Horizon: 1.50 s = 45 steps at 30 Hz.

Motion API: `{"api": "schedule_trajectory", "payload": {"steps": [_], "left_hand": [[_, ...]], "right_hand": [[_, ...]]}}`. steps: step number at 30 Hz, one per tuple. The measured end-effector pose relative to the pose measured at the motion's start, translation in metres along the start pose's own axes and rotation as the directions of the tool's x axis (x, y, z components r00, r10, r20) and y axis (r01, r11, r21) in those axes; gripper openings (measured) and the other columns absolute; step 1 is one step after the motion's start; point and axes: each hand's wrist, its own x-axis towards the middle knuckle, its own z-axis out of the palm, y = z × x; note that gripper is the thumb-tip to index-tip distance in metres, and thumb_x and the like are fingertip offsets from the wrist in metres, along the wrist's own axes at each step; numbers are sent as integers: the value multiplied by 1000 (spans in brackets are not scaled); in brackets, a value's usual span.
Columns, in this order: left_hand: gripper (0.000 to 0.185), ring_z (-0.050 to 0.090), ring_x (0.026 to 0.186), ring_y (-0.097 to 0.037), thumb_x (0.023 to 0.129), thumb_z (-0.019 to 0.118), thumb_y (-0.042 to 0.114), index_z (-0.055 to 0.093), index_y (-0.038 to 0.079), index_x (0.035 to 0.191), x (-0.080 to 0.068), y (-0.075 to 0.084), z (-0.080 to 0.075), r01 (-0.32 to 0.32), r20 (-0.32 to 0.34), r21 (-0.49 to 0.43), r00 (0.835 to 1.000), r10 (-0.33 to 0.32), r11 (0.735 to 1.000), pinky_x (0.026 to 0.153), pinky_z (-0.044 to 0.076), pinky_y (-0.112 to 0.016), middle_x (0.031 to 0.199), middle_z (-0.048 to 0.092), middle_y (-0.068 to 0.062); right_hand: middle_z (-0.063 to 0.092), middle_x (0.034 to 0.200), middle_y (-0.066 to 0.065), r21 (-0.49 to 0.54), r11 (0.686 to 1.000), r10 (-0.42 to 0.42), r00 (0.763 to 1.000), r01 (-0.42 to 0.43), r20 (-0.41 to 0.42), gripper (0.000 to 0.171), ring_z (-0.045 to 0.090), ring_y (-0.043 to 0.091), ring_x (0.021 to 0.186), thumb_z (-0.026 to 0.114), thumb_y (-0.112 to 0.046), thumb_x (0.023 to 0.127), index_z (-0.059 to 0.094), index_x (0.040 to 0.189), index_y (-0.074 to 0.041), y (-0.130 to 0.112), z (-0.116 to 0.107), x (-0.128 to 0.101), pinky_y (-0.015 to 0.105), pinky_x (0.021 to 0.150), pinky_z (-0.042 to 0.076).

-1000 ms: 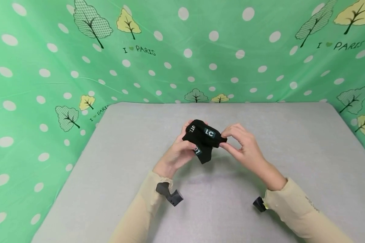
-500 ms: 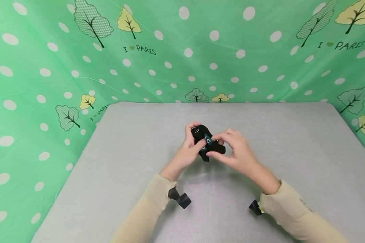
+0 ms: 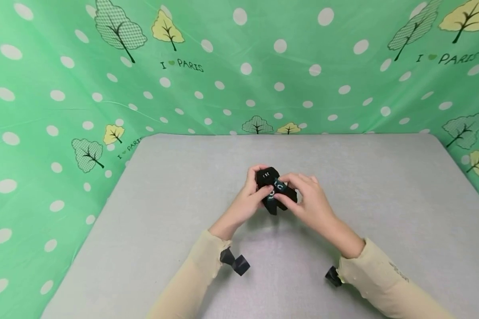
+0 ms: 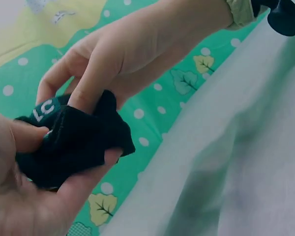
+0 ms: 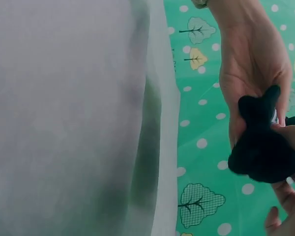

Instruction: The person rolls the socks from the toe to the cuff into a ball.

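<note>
A bundle of black cloth that looks like a folded pair of socks (image 3: 285, 201) is held above the table between both hands. White letters "LC" on a dark teal patch show on it. My left hand (image 3: 248, 195) grips its left side, the thumb pressed on top and the fingers behind. From the right, my right hand (image 3: 313, 201) pinches the bundle near the patch between thumb and fingers. In the left wrist view the right fingers reach over the socks (image 4: 78, 145). Two stubby ends of the socks (image 5: 260, 152) point toward the left palm in the right wrist view.
A grey-topped table (image 3: 163, 186) lies beneath the hands. Behind it hangs a green curtain (image 3: 223, 88) with white dots and printed trees. Black wrist mounts (image 3: 235, 261) stick out by both beige sleeves (image 3: 191, 274).
The bundle has become more compact and moved slightly right and nearer. My left hand followed it. My right hand shifted from the bundle's right tip to its upper middle, around the patch.
</note>
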Motion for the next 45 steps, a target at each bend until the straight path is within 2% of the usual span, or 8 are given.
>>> {"api": "schedule_trajectory", "payload": {"steps": [10, 15, 23, 27, 32, 38, 42, 45], "left_hand": [[33, 53, 67, -13, 92, 64, 6, 41, 9, 117, 0, -5, 1, -60, -243, 191, 964, 107, 980, 57, 43, -22, 111, 60, -14], [28, 47, 76, -16, 89, 63, 12, 36, 9, 97, -2, -6, 7, -74, -262, 339, 950, 170, 938, 69, 40, -26, 93, 51, -6], [28, 62, 110, -21, 95, 56, 0, 37, 2, 116, -7, 1, -13, -122, 45, 91, 992, 118, 988, 77, 60, -31, 133, 46, -15], [51, 64, 97, -17, 86, 73, -1, 51, 7, 131, -3, -4, -22, -149, 5, 171, 989, 151, 974, 77, 56, -28, 120, 59, -14], [33, 59, 77, -9, 84, 77, 6, 64, 3, 114, 0, -8, -19, -139, -79, 253, 983, 164, 957, 71, 51, -23, 107, 66, -14], [22, 47, 62, -14, 83, 75, 13, 62, 11, 101, 1, -8, -7, -103, -285, 515, 916, 283, 851, 58, 39, -23, 92, 66, -8], [23, 52, 66, -16, 84, 71, 14, 56, 11, 101, 1, -7, 1, -74, -319, 610, 888, 330, 789, 60, 42, -24, 86, 65, -7], [26, 54, 69, -17, 88, 71, 17, 55, 9, 108, 1, -8, 2, -110, -266, 559, 915, 303, 822, 62, 44, -23, 86, 63, -8]], "right_hand": [[65, 65, 2, -232, 902, -388, 919, 365, -62, 13, 45, 16, 57, 66, -18, 91, 75, 91, -8, -2, 0, -4, 36, 67, 38], [65, 68, 3, -214, 950, -244, 969, 228, -49, 33, 48, 13, 56, 64, -39, 97, 69, 91, -7, -5, 3, -6, 34, 68, 39], [67, 74, -4, -79, 996, -39, 999, 39, 4, 21, 53, 6, 62, 82, -15, 81, 63, 89, -12, -1, -4, -5, 30, 71, 37], [73, 83, -4, -29, 999, -27, 998, 29, 48, 19, 64, 8, 72, 81, -13, 82, 65, 93, -13, 0, -6, -3, 31, 73, 38], [71, 82, 0, -85, 984, -158, 987, 158, 7, 21, 67, 14, 73, 82, -8, 78, 65, 90, -11, 1, -5, -3, 32, 67, 42], [59, 71, 0, -186, 918, -364, 930, 351, -43, 18, 50, 12, 56, 66, -19, 96, 64, 81, -10, -1, 0, -6, 30, 59, 35], [62, 75, 1, -193, 938, -295, 955, 288, -7, 19, 53, 13, 59, 68, -24, 95, 62, 85, -9, -3, 2, -8, 29, 58, 40], [65, 80, 3, -150, 979, -136, 991, 137, 17, 23, 57, 14, 65, 79, -18, 86, 59, 92, -7, -2, 0, -8, 29, 59, 45]]}}
